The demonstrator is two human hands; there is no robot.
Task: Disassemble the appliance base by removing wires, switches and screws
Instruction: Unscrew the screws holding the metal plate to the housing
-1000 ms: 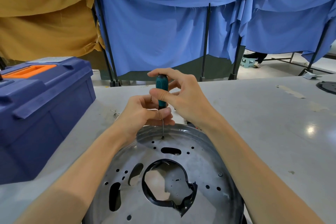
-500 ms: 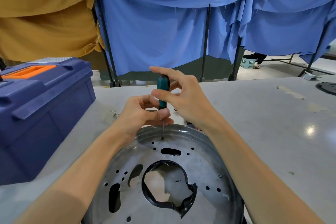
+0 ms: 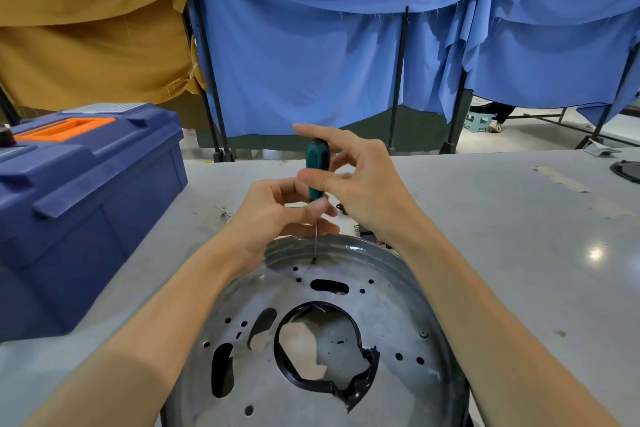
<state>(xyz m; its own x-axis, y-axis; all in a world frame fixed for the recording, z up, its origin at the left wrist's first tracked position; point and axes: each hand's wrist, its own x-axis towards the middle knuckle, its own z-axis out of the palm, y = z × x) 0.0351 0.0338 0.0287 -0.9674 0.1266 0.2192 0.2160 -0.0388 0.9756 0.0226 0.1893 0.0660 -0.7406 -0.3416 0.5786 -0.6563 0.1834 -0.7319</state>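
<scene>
Left hand (image 3: pixel 273 215) and right hand (image 3: pixel 367 191) appear bare.

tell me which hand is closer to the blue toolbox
Left. The left hand holds the screwdriver by its shaft, on the side facing the toolbox; the right hand pinches the handle from the far side, farther away.

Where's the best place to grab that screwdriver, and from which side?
The screwdriver's thick teal handle, pinched from the sides, as the right hand does. It stands upright, tip on the metal base, so the handle's sides are free; the thin shaft offers little purchase.
</scene>
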